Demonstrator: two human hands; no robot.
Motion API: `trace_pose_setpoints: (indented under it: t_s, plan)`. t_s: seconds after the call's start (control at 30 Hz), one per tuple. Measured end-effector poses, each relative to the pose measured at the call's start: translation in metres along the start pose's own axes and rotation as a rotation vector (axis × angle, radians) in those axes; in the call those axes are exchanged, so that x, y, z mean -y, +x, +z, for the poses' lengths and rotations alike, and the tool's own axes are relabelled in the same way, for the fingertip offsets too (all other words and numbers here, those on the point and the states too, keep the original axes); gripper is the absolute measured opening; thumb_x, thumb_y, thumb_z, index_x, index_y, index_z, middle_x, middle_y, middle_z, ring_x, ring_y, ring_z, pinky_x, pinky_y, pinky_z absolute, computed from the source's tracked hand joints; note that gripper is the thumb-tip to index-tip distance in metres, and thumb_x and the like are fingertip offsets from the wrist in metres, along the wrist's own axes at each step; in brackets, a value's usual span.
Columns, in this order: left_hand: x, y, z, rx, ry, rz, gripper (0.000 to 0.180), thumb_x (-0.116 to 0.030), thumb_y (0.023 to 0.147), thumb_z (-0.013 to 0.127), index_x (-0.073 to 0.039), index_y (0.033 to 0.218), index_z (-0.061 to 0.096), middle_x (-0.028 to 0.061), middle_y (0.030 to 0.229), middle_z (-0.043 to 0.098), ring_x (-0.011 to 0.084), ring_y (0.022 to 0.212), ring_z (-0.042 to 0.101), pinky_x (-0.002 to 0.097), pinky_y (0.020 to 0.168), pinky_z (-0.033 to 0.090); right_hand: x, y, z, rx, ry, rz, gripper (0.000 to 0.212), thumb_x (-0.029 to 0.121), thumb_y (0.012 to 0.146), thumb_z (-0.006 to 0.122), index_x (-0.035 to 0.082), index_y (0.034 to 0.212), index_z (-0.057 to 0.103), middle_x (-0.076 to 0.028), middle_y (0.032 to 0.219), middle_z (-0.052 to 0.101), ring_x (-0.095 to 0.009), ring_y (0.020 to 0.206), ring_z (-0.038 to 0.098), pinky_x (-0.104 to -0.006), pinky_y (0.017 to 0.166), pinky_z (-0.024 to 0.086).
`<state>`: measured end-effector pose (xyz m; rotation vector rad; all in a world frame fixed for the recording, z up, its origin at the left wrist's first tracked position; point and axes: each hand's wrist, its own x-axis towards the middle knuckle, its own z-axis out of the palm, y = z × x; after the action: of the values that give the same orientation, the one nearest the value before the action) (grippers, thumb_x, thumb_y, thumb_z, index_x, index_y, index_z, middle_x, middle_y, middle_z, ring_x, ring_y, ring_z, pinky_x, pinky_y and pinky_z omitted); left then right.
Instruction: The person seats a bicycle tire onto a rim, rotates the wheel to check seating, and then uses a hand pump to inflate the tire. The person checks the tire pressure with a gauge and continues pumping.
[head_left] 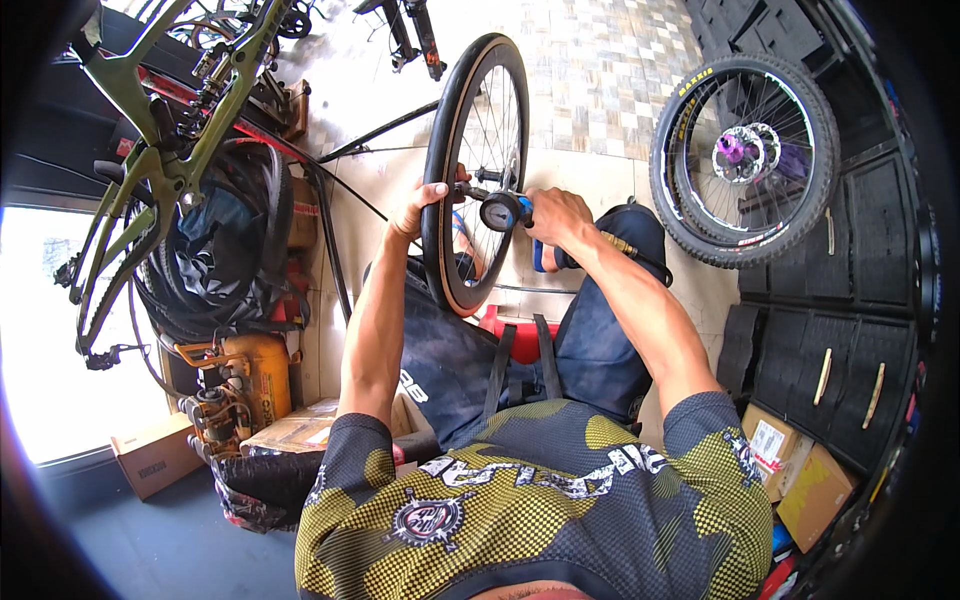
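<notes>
A bicycle wheel with a black tyre and tan sidewall stands upright between my knees. My left hand grips the tyre on its left side. My right hand is closed around a tyre inflator with a round pressure gauge, held against the rim on the right side. A hose with a brass fitting runs back from the inflator under my right wrist. I sit on a red stool.
A second wheel with a knobby tyre and purple hub leans against black panels at right. An olive green bicycle frame and spare tyres stand at left. A yellow air compressor and cardboard boxes sit on the floor.
</notes>
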<state>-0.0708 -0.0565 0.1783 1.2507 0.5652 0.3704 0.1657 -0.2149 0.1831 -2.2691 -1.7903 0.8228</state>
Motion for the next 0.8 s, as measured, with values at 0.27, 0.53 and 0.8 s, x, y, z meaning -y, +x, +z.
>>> trace_pose_setpoints:
  t_s: [0.27, 0.53, 0.8]
  plan:
    - [-0.001, -0.001, 0.0, -0.004, -0.006, 0.0, 0.09, -0.063, 0.07, 0.078, -0.004, 0.135, 0.06, 0.01, 0.132, 0.057, 0.0287, 0.138, 0.053, 0.0462, 0.111, 0.043, 0.002, -0.001, -0.001, -0.006, 0.004, -0.007, 0.03, 0.017, 0.081, 0.071, 0.002, 0.107, 0.073, -0.024, 0.096, 0.077, -0.041, 0.091, 0.077, -0.0489, 0.084, 0.062]
    - [-0.002, -0.001, -0.001, 0.003, 0.0, 0.006, 0.088, -0.062, 0.071, 0.078, -0.005, 0.134, 0.061, 0.0095, 0.131, 0.057, 0.0289, 0.138, 0.053, 0.0465, 0.111, 0.043, -0.001, 0.002, 0.003, 0.007, 0.004, 0.002, 0.036, 0.016, 0.079, 0.074, 0.002, 0.112, 0.071, -0.022, 0.099, 0.077, -0.04, 0.095, 0.076, -0.0485, 0.085, 0.062]
    - [-0.001, 0.0, -0.002, 0.025, -0.03, 0.011, 0.087, -0.061, 0.072, 0.08, -0.005, 0.135, 0.06, 0.0099, 0.133, 0.056, 0.0289, 0.139, 0.052, 0.0475, 0.112, 0.043, -0.004, 0.007, 0.008, 0.01, 0.002, -0.006, 0.038, 0.016, 0.079, 0.074, 0.001, 0.114, 0.071, -0.022, 0.099, 0.077, -0.04, 0.095, 0.076, -0.0482, 0.086, 0.062]
